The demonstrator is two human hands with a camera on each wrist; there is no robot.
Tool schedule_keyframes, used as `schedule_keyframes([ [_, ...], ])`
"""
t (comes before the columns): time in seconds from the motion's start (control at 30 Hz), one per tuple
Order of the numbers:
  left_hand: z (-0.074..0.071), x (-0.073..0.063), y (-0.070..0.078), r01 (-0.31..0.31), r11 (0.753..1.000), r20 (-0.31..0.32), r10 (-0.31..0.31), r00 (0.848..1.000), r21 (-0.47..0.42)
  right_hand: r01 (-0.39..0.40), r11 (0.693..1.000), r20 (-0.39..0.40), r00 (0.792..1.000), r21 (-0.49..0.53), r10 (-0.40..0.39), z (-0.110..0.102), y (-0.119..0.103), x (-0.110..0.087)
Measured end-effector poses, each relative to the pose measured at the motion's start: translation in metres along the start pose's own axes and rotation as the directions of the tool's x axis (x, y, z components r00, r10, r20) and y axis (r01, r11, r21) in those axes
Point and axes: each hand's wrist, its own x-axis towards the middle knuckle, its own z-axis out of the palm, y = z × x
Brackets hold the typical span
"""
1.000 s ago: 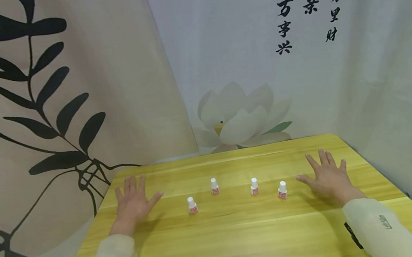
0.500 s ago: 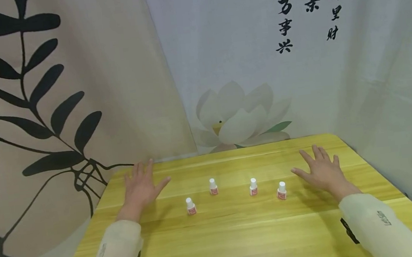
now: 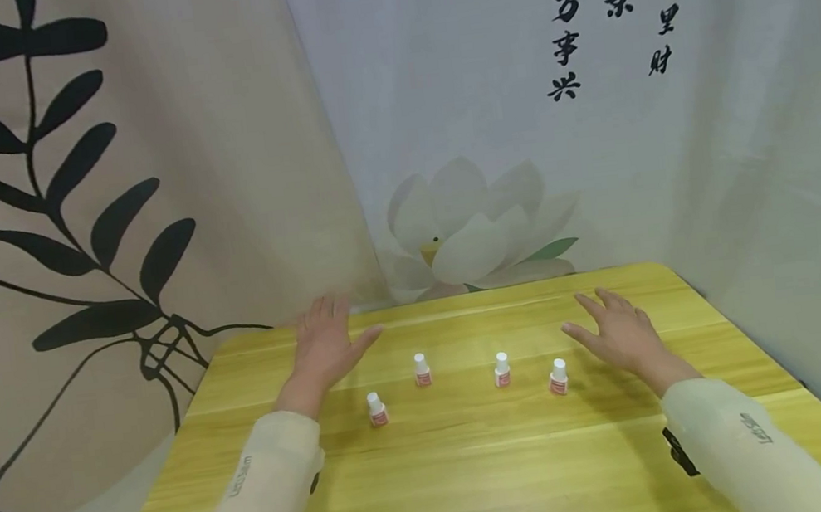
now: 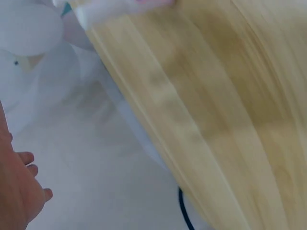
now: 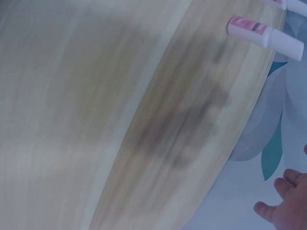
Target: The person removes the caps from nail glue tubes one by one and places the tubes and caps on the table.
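Observation:
Several small white-capped bottles with pink labels stand upright on the wooden table (image 3: 440, 470) in the head view. Leftmost is one bottle (image 3: 377, 410), then a second bottle (image 3: 423, 371) farther back. A third bottle (image 3: 502, 371) and the rightmost bottle (image 3: 559, 378) stand right of centre. My left hand (image 3: 325, 344), fingers straight and thumb spread, is held over the far left of the table, behind the leftmost bottle. To the right of the rightmost bottle is my right hand (image 3: 618, 336), its fingers extended and slightly bent. Both hands hold nothing and touch no bottle.
A curtain (image 3: 255, 139) hangs behind the table, printed with dark leaves (image 3: 124, 219), a lotus flower (image 3: 483, 232) and black characters. The table's far edge runs just below the lotus. Shadows of the hands fall on the wood in both wrist views.
My left hand has moved right and farther forward, toward the bottles. My right hand has shifted a little left and forward. The bottles stay in place on the table while the head view drifts slightly.

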Motion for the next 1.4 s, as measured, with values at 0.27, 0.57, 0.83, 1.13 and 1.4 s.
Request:
schedule_keyframes([
  [0.27,0.006,0.01,0.041,-0.041,0.991,-0.025,0.038,0.999,-0.131,0.031,0.997,-0.005,1.0,0.073,-0.031,0.002,-0.008,0.002],
  [0.57,0.013,0.011,0.087,-0.011,0.948,0.032,0.023,0.999,-0.318,0.063,0.978,-0.018,0.998,0.197,-0.06,0.005,-0.017,-0.002],
  [0.83,0.022,0.009,0.113,-0.024,0.882,0.05,0.054,0.997,-0.471,0.032,0.943,-0.013,0.999,0.33,-0.03,0.009,-0.017,-0.009],
  [1.13,0.031,0.001,0.133,0.009,0.769,0.09,0.064,0.994,-0.64,-0.035,0.904,0.04,0.999,0.426,0.02,0.015,-0.013,-0.014],
  [1.4,0.041,-0.006,0.148,0.058,0.666,0.113,0.04,0.993,-0.744,-0.089,0.859,0.122,0.992,0.504,0.031,0.024,-0.008,-0.021],
])
